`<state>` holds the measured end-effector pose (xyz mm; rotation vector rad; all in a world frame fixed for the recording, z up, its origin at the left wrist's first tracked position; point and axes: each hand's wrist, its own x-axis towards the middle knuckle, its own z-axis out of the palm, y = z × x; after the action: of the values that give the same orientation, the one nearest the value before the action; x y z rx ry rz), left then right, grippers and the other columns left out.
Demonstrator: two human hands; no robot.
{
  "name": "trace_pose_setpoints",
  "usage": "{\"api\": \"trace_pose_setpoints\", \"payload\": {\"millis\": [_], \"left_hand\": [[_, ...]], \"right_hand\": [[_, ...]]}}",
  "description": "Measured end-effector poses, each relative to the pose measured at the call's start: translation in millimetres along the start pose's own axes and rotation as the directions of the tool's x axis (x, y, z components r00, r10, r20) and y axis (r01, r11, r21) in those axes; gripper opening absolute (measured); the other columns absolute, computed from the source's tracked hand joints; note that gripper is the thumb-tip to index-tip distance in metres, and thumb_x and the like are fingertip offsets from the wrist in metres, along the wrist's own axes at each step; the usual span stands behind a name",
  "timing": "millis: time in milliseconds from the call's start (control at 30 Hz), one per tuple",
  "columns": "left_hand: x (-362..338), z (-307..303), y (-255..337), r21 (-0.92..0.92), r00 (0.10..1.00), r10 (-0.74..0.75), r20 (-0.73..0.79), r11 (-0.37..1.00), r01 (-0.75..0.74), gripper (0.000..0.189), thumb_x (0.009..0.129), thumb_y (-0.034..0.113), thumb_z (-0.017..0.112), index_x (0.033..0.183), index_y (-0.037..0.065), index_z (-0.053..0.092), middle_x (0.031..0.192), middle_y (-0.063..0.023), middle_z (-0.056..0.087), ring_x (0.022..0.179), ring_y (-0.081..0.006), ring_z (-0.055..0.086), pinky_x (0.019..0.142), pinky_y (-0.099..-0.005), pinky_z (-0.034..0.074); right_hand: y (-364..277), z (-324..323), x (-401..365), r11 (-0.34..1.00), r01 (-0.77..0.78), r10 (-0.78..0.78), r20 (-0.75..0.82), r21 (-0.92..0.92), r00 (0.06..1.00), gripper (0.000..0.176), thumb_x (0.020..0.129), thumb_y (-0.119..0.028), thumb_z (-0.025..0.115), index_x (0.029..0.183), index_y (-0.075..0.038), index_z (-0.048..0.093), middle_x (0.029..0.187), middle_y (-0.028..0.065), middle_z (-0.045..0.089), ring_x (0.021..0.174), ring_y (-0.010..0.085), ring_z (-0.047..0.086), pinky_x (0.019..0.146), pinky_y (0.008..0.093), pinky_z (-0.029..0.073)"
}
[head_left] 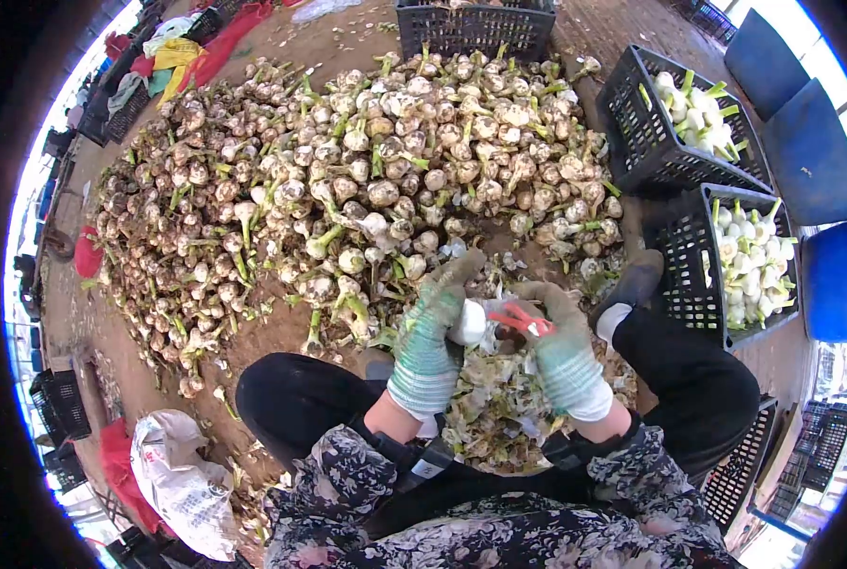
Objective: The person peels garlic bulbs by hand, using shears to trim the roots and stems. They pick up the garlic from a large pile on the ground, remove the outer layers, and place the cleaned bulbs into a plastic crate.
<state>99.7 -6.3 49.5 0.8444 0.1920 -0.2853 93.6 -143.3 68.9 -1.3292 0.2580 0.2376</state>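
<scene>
In the head view, my left hand (pixel 427 343), in a green and white glove, is closed around a white garlic bulb (pixel 469 323). My right hand (pixel 563 349), gloved the same way, grips red-handled shears (pixel 526 321), which sit close beside the bulb. Whether the blades touch the bulb cannot be made out. Beneath both hands, between my legs, lies a heap of garlic peelings (pixel 499 408). Just beyond the hands spreads a large pile of soil-stained garlic bulbs (pixel 376 190) with short cut stems.
To the right stand two black crates holding cleaned white garlic, a farther crate (pixel 646 156) and a nearer crate (pixel 693 275). Another black crate (pixel 475 30) is behind the pile. Blue containers (pixel 836 284) line the far right. A white sack (pixel 182 484) lies at lower left.
</scene>
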Motion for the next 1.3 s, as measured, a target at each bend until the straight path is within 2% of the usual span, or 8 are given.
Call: {"api": "trace_pose_setpoints", "payload": {"millis": [267,400,533,767,1000,1067,1133,1300], "left_hand": [[0,-6,12,-0.158,0.992,0.123,0.006,0.980,-0.120,0.069,0.067,0.015,0.058,0.130,0.002,0.032,0.116,-0.0070,0.048,0.083,-0.0178,0.056,0.075,-0.0294,0.047],[4,-14,14,-0.242,0.997,-0.012,-0.072,0.970,-0.006,0.054,0.076,0.014,0.051,0.127,0.003,0.037,0.110,-0.0097,0.051,0.081,-0.0201,0.058,0.071,-0.0304,0.049],[3,-4,13,-0.311,0.996,-0.069,-0.061,0.949,0.047,0.047,0.079,0.013,0.043,0.125,0.007,0.041,0.100,-0.0071,0.052,0.077,-0.0170,0.055,0.072,-0.0271,0.045],[12,-16,10,-0.599,0.996,-0.074,0.052,0.796,0.091,0.044,0.075,0.014,0.043,0.118,0.007,0.046,0.103,-0.0118,0.052,0.089,-0.0273,0.054,0.079,-0.0445,0.046],[16,-3,-7,-0.414,0.951,-0.228,-0.209,0.902,0.125,0.049,0.087,0.048,0.040,0.113,0.007,0.051,0.089,-0.0056,0.055,0.075,-0.0193,0.056,0.064,-0.0331,0.049],[7,10,-3,-0.131,0.934,-0.261,-0.245,0.963,0.235,0.055,0.086,0.051,0.040,0.117,0.008,0.049,0.088,-0.0042,0.055,0.072,-0.0144,0.055,0.055,-0.0276,0.048],[14,-5,-20,0.122,0.943,-0.239,-0.233,0.954,0.272,0.057,0.084,0.052,0.044,0.120,0.008,0.047,0.090,-0.0033,0.055,0.069,-0.0084,0.053,0.053,-0.0235,0.047],[10,-6,-35,0.167,0.971,-0.191,-0.144,0.962,0.214,0.052,0.085,0.040,0.051,0.124,0.007,0.042,0.107,-0.0022,0.053,0.086,-0.0102,0.052,0.076,-0.0250,0.043]], "right_hand": [[29,-30,13,0.940,-0.056,0.065,0.015,-0.337,0.998,0.024,0.074,-0.020,0.065,0.090,-0.003,0.061,0.087,0.0131,0.062,0.076,0.0191,0.060,0.069,0.0310,0.047],[29,-44,9,0.230,0.109,0.325,0.182,-0.967,0.928,0.033,0.078,-0.021,0.060,0.101,0.002,0.058,0.088,0.0104,0.063,0.086,0.0191,0.059,0.071,0.0277,0.047],[-12,-10,0,0.681,0.567,-0.508,0.260,-0.463,0.821,0.038,0.064,-0.004,0.063,0.101,-0.006,0.058,0.097,0.0149,0.060,0.087,0.0293,0.057,0.072,0.0353,0.046],[6,-3,-22,0.681,0.453,0.168,0.724,-0.576,0.669,0.040,0.064,-0.002,0.059,0.104,-0.007,0.056,0.094,0.0155,0.060,0.085,0.0294,0.058,0.073,0.0337,0.046],[-24,2,-11,0.891,0.246,-0.115,0.334,-0.381,0.935,0.053,0.072,-0.011,0.063,0.122,-0.011,0.044,0.113,0.0164,0.052,0.091,0.0272,0.057,0.081,0.0359,0.046],[16,-3,2,0.487,0.558,-0.320,0.457,-0.672,0.830,0.052,0.074,-0.009,0.063,0.121,-0.007,0.042,0.118,0.0143,0.047,0.100,0.0214,0.053,0.084,0.0353,0.044],[31,-4,6,0.994,0.052,-0.078,0.307,0.091,0.949,0.049,0.077,-0.021,0.064,0.118,-0.004,0.044,0.114,0.0083,0.050,0.104,0.0174,0.049,0.087,0.0298,0.041],[39,-18,7,1.000,0.017,-0.021,0.177,0.019,0.984,0.043,0.073,-0.005,0.063,0.112,-0.001,0.046,0.108,0.0087,0.053,0.099,0.0162,0.052,0.086,0.0284,0.042]]}}
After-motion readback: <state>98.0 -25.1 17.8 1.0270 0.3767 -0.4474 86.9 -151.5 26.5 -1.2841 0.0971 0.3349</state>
